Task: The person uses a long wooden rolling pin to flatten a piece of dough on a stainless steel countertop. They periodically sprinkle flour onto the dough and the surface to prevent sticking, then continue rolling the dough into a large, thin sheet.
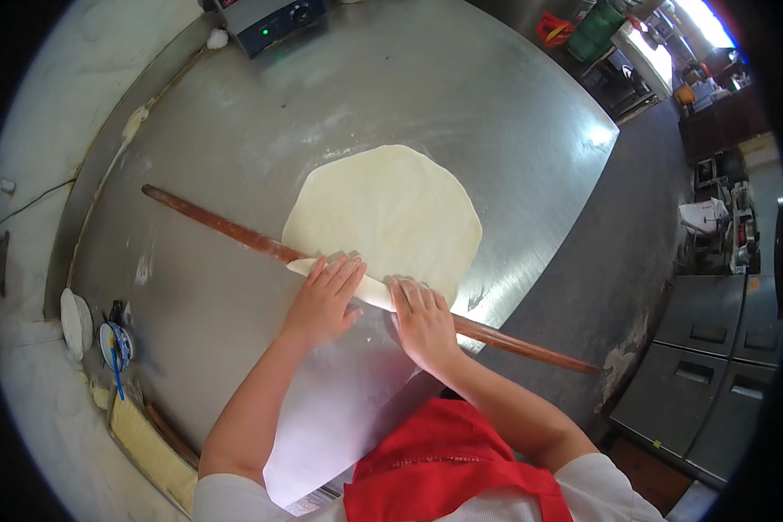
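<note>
A broad, thin sheet of pale dough (385, 209) lies on the stainless steel worktop (235, 130). Its near edge is wrapped around the middle of a long wooden rolling pin (222, 225), whose bare ends stick out on both sides. The pin's right end reaches past the table edge. My left hand (323, 303) rests over the wrapped part, fingers stretched forward across it and thumb apart. Just to its right, my right hand (427, 323) bends over the same dough-covered pin, with its thumb hidden or hard to make out.
An electric appliance (280, 23) with a lit green light stands at the far edge. Along the left wall are a blue-and-white bowl (117, 346) with a blue-handled brush (117, 378) and a long tray (150, 450) of something yellowish. Steel cabinets (691, 365) stand across the floor at right.
</note>
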Motion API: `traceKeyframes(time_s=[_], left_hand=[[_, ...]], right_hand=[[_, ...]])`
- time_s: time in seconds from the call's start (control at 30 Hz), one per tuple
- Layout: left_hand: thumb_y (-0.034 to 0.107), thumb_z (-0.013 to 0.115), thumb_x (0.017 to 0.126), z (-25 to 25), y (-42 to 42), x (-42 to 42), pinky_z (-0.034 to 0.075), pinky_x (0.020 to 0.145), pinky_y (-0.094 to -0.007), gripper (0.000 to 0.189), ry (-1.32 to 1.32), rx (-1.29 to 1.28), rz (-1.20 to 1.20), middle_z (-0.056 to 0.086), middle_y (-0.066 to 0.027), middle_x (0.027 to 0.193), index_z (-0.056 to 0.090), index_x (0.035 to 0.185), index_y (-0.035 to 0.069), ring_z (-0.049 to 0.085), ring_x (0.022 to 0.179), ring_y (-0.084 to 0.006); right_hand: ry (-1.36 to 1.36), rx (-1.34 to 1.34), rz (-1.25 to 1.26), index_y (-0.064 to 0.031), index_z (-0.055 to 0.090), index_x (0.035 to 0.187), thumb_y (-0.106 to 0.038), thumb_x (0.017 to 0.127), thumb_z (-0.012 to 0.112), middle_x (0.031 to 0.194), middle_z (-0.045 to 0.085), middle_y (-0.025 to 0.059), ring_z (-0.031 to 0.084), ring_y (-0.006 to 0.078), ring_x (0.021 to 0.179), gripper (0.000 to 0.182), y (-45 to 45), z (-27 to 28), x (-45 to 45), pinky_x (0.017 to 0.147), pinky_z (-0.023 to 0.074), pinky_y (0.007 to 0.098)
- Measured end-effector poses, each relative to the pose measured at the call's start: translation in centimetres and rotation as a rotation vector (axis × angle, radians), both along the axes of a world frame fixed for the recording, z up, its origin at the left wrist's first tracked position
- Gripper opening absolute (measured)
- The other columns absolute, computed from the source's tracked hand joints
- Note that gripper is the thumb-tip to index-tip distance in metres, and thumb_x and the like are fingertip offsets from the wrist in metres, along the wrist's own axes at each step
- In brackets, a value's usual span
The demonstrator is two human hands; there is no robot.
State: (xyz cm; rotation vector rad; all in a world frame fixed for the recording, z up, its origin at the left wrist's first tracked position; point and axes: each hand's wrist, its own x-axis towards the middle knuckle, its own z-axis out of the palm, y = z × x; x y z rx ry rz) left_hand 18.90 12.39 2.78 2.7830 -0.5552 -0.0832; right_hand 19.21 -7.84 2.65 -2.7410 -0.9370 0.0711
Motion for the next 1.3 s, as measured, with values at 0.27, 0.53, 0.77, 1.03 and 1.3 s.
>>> traceKeyframes(time_s=[0.27, 0.53, 0.77, 1.03, 1.3], left_hand=[[0.037, 0.058, 0.082, 0.2, -2.9, 12.5, 0.023, 0.106, -0.0419, 0.050, -0.206, 0.029, 0.061, 0.044, -0.0081, 0.130, 0.047, 0.128, 0.019, 0.037, 0.124, -0.0250], [0.034, 0.065, 0.076, 1.0, 0.6, 12.0, 0.034, 0.093, -0.0384, 0.042, -0.098, 0.006, -0.055, 0.055, -0.0076, 0.098, 0.058, 0.112, 0.014, 0.050, 0.101, -0.0261], [0.041, 0.069, 0.070, -1.1, -1.8, 3.0, 0.038, 0.078, -0.0381, 0.054, -0.135, 0.066, 0.151, 0.054, -0.0071, 0.090, 0.055, 0.112, 0.010, 0.050, 0.090, -0.0246], [0.041, 0.061, 0.078, 0.5, -6.1, 1.1, 0.037, 0.082, -0.0412, 0.047, -0.064, 0.079, 0.597, 0.050, -0.0091, 0.104, 0.054, 0.118, 0.017, 0.049, 0.097, -0.0250], [0.043, 0.057, 0.081, -1.4, -8.4, 0.3, 0.037, 0.085, -0.0399, 0.054, -0.118, 0.324, 0.670, 0.052, -0.0085, 0.104, 0.049, 0.123, 0.010, 0.049, 0.099, -0.0237]], right_hand=[[-0.159, -0.089, -0.265, -0.0046, 0.037, 0.134, -0.045, 0.087, 0.049, 0.136, 0.039, 0.0161, 0.038, 0.0310, 0.125, 0.063, -0.1, 1.4, 8.6, 0.109, 0.0198, 0.0472], [-0.028, -0.018, -0.197, -0.0079, 0.047, 0.120, -0.031, 0.078, 0.065, 0.106, 0.051, 0.0101, 0.050, 0.0254, 0.097, 0.051, -0.1, 1.3, 8.8, 0.085, 0.0387, 0.0381], [-0.069, -0.097, 0.293, -0.0129, 0.049, 0.117, -0.027, 0.073, 0.069, 0.100, 0.052, 0.0058, 0.051, 0.0247, 0.096, 0.050, -4.0, 0.8, 10.0, 0.083, 0.0412, 0.0368], [0.035, -0.161, 0.369, -0.0203, 0.041, 0.132, -0.050, 0.084, 0.051, 0.127, 0.047, 0.0117, 0.042, 0.0295, 0.119, 0.057, -2.8, 2.2, 15.6, 0.101, 0.0299, 0.0453], [-0.168, 0.045, 0.783, -0.0110, 0.051, 0.116, -0.035, 0.080, 0.060, 0.106, 0.054, 0.0101, 0.051, 0.0259, 0.098, 0.045, 0.0, -0.5, 15.1, 0.083, 0.0401, 0.0383]])
